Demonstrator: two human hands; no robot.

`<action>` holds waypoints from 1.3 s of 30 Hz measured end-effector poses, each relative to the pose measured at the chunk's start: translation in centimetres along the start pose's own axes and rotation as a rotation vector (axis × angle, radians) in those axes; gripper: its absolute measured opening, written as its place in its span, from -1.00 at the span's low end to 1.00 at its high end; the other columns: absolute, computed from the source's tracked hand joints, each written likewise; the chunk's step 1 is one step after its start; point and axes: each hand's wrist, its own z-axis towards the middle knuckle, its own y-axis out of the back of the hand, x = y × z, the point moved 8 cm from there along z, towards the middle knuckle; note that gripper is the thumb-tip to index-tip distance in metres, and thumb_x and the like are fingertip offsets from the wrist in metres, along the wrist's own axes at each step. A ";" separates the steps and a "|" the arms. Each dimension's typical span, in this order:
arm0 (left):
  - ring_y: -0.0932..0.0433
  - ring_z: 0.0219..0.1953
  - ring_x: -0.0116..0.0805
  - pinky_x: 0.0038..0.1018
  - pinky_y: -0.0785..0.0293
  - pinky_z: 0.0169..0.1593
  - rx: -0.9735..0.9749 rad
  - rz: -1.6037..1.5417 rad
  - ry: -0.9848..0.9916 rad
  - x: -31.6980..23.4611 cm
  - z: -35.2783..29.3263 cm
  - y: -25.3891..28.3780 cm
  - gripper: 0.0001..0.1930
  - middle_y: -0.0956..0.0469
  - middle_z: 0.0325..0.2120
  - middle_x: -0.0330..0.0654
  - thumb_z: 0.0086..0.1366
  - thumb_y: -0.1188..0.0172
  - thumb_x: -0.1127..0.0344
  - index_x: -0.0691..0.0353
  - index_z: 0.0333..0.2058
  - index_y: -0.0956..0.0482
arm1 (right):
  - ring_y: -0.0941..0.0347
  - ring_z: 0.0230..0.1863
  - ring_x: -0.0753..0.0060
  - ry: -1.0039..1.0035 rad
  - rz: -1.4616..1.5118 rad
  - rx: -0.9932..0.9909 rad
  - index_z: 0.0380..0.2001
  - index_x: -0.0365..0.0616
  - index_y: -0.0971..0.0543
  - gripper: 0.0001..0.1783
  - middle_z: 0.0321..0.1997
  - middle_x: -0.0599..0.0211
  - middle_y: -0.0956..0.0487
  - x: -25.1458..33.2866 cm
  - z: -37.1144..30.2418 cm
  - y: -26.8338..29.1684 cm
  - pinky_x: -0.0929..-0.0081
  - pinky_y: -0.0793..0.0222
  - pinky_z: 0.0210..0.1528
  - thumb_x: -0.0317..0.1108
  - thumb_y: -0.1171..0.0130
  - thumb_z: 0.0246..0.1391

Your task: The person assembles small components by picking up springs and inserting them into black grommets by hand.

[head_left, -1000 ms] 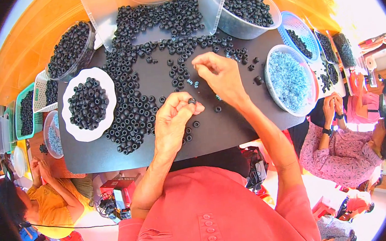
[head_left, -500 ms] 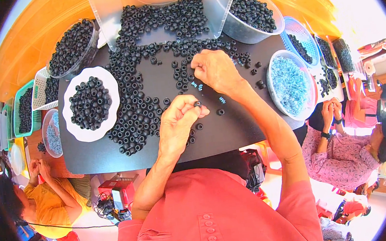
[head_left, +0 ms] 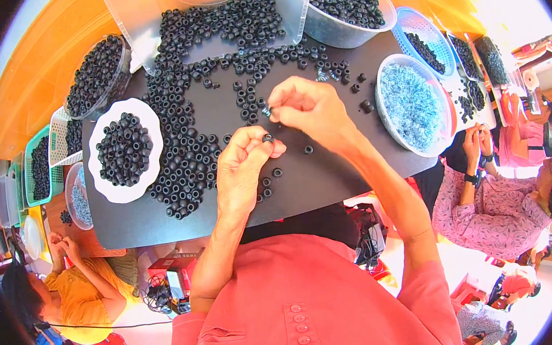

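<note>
My left hand [head_left: 239, 169] is above the dark table, pinching a small black bead-like part [head_left: 267, 137] with a hole at its fingertips. Just to the far right of it, my right hand [head_left: 313, 110] grips a tiny metal coil spring [head_left: 266, 111] between thumb and forefinger. The spring is close above the black part, and I cannot tell whether they touch. Many loose black parts [head_left: 186, 147] spread over the table in front and to the left of my hands. A few more springs [head_left: 325, 73] lie beyond my right hand.
A white scalloped plate [head_left: 100, 176] of black parts stands at left. A bowl of bluish springs [head_left: 410, 107] is at right. A clear bin [head_left: 135, 34] tipped toward me and a tub [head_left: 336, 31] of black parts stand at the far side. People work at both sides.
My right hand has picked up a spring and drawn nearer to my left hand, which keeps hold of the black part. The whole view has shifted slightly.
</note>
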 end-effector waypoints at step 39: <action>-0.54 -0.26 -0.48 -0.56 -0.44 -0.11 0.079 0.004 -0.036 0.2 -0.2 -0.2 -0.85 -0.55 -0.34 -0.22 0.26 -0.01 0.55 0.31 -0.19 -0.44 | -0.48 -0.35 0.53 0.177 0.265 0.036 -0.29 -0.32 -0.55 -0.82 -0.22 0.23 -0.49 0.1 -3.5 -1.2 0.62 -0.46 -0.31 -0.69 -0.09 0.00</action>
